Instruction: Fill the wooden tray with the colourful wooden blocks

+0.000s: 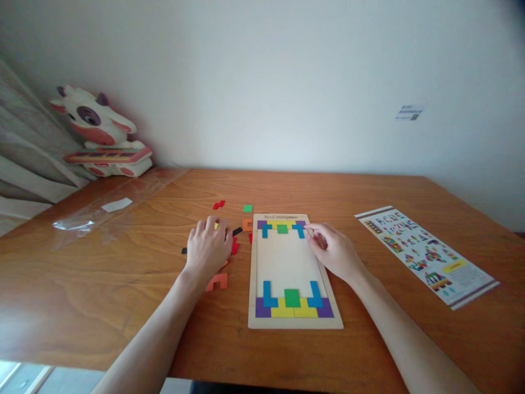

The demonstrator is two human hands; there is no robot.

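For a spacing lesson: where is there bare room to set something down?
The table is bare between the wooden board and the wall, and between the clear plastic and its near left edge. The board's middle is bare, between its blue pieces. Left of the board, loose pieces crowd around the left hand.

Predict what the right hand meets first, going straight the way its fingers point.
Right hand: probably the blue angular flat piece near the far right corner of the light wooden board; touching or just short, depth unclear.

- Pale, plain wall [287, 98] behind, softly lit
- Brown wooden table [143, 312] against it
- Light curtain [28, 148] hanging at the far left
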